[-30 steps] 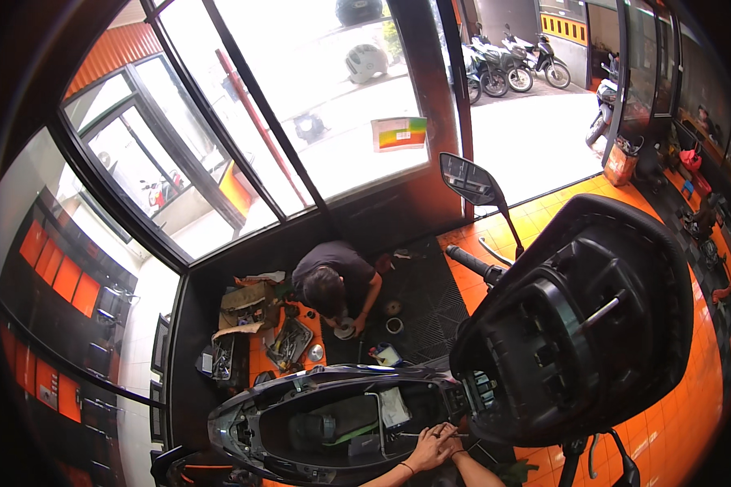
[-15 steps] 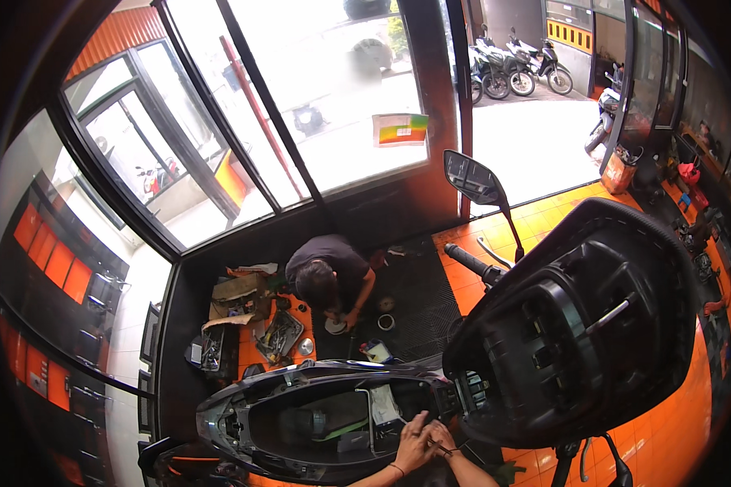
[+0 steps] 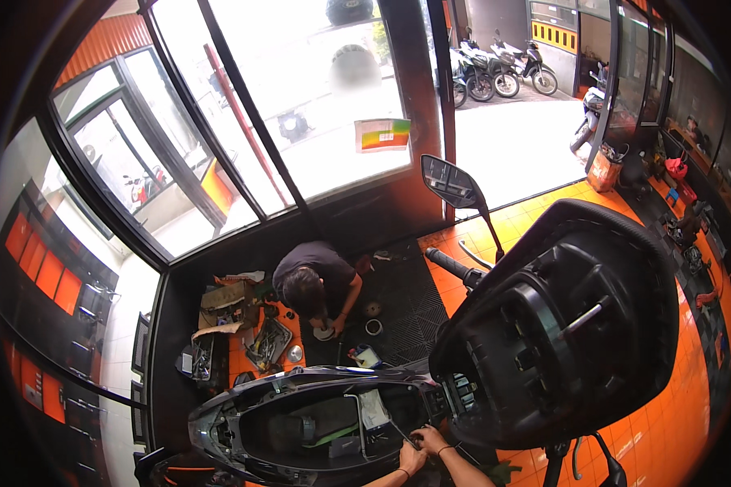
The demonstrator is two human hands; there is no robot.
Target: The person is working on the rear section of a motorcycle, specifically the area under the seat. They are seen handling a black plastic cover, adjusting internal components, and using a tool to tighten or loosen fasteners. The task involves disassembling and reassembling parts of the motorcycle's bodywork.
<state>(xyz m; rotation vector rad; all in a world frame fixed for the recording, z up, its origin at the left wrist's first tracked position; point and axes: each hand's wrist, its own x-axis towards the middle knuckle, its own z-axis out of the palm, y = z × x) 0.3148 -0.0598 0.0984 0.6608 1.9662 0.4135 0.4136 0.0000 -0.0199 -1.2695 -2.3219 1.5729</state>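
Observation:
Below me is a scooter (image 3: 219, 414) with its black seat (image 3: 560, 341) tipped up to the right. Its open storage well (image 3: 280, 426) holds a pale folded sheet (image 3: 374, 408), a bent metal bar (image 3: 361, 426) and a green strip (image 3: 333, 436). My left hand (image 3: 412, 457) and my right hand (image 3: 432, 440) meet at the well's near right edge, close to the seat hinge. Both have curled fingers pinched together. A thin dark piece shows at the fingertips, too small to name, and the fingers hide the rest.
A co-worker (image 3: 315, 280) bends over a round part (image 3: 323, 333) on the black mat (image 3: 414, 316) beyond the scooter. A tray of tools (image 3: 268, 345) and a cardboard box (image 3: 223, 304) lie to the left. The mirror (image 3: 451, 183) and handlebar grip (image 3: 451, 266) stick out beyond the seat.
My hands have drawn closer, and the left fingers, raised before, are now lower and curled by the right hand. The whole view has shifted slightly. The co-worker stays bent over the round part.

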